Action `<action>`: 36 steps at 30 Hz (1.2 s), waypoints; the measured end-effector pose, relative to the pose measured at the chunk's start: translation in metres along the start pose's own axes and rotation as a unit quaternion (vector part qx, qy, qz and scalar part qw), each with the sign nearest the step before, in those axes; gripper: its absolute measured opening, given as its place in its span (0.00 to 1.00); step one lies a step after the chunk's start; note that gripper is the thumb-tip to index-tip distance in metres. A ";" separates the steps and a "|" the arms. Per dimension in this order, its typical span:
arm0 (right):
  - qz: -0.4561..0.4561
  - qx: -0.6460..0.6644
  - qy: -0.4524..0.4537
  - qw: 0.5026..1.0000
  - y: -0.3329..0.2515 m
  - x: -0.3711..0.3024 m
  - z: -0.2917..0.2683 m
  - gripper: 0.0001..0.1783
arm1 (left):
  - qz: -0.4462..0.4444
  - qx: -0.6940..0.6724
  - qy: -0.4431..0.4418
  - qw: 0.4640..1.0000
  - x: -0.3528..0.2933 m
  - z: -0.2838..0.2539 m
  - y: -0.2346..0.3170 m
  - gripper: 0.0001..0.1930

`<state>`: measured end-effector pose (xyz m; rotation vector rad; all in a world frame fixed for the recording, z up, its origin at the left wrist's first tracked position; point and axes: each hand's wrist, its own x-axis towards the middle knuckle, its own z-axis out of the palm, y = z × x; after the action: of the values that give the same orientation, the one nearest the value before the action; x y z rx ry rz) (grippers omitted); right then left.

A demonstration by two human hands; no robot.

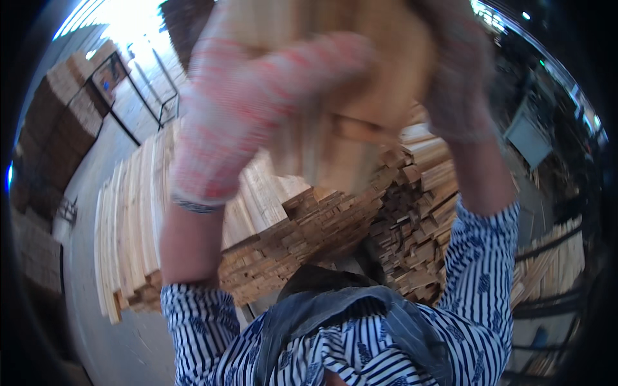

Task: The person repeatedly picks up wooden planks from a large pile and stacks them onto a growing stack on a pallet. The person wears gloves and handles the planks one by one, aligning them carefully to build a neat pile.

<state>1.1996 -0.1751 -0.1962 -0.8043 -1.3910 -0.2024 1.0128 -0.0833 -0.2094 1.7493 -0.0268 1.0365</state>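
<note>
Raised high in front of me is a bundle of wooden strips (393, 71), blurred by motion, with its cut ends facing me. My left hand (238, 103), in a red and white knit glove, grips its left side, the thumb laid across the wood. Against its right side presses my right hand (460, 83), gloved as well, with its fingers partly hidden behind the wood. Under the bundle lies a wide stack of light wooden strips (257, 199), their ends uneven toward me.
To the right of the stack is a heap of darker wood pieces (412, 238). More strips lie on a rack (553, 264) at the far right. Tall wood piles (58, 122) and a black metal frame (119, 90) stand at left. A grey-green machine panel (531, 132) is at right.
</note>
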 end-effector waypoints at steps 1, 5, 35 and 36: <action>-0.018 0.022 0.002 1.000 0.007 0.008 0.010 0.36 | 0.022 0.023 0.007 0.999 0.014 -0.012 -0.008 0.23; -0.027 0.011 0.011 1.000 0.038 0.000 0.064 0.43 | -0.021 -0.021 0.003 1.000 0.014 -0.069 -0.017 0.35; 0.461 -0.030 -0.363 0.809 0.340 -0.067 -0.037 0.34 | -0.381 -0.178 0.329 0.845 -0.084 -0.174 -0.159 0.23; 0.559 0.098 -0.280 0.774 0.327 -0.072 -0.022 0.36 | -0.384 -0.167 0.334 0.844 -0.084 -0.174 -0.155 0.22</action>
<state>1.3889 0.0249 -0.3875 -1.4467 -1.1954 1.1820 0.9251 0.0849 -0.3690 0.8555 0.8240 0.8939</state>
